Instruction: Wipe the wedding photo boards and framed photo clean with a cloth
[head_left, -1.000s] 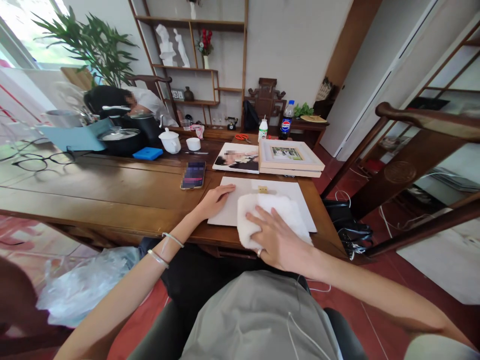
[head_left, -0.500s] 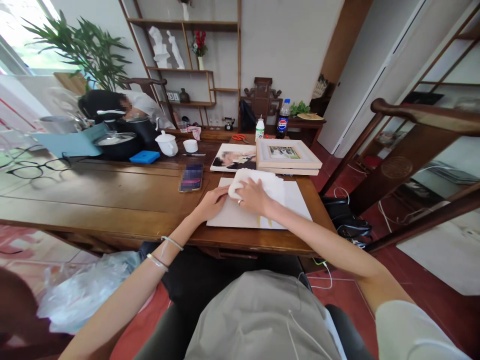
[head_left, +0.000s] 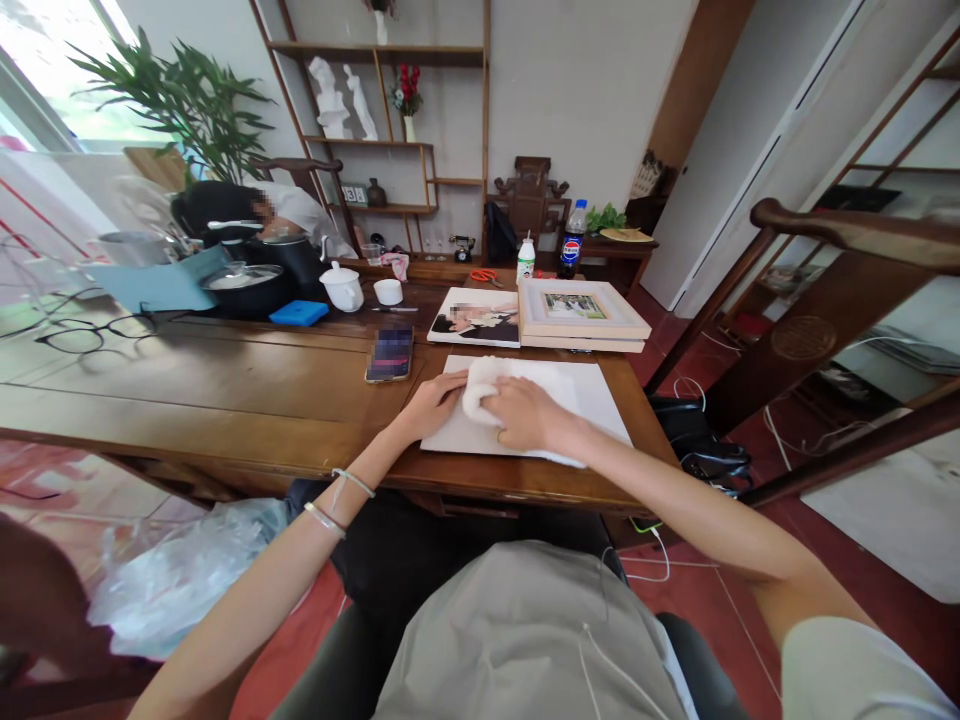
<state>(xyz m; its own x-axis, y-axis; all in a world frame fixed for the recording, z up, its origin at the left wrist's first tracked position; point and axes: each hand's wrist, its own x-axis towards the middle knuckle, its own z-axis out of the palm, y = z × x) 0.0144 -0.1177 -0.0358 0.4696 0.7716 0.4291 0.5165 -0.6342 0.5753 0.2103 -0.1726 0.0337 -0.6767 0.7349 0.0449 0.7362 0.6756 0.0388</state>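
A white flat board (head_left: 600, 405) lies face down near the front edge of the wooden table (head_left: 225, 390). My right hand (head_left: 529, 415) presses a white folded cloth (head_left: 525, 378) onto the board, fingers curled over it. My left hand (head_left: 429, 403) rests flat on the board's left edge, fingers stretched, holding it still. Two bracelets circle my left wrist.
A phone (head_left: 388, 353) lies left of the board. Behind it are a photo print (head_left: 476, 316) and stacked picture frames (head_left: 581, 312). Farther back stand bottles (head_left: 573, 238), scissors (head_left: 486, 274), a teapot (head_left: 342, 286), pots and glasses (head_left: 90, 333). Another person (head_left: 255, 215) sits at the far left. A wooden chair (head_left: 825, 300) stands right.
My right hand slid the cloth from the board's near right part up to its far left, then drew it slightly back toward me. My left hand stayed on the board's left edge.
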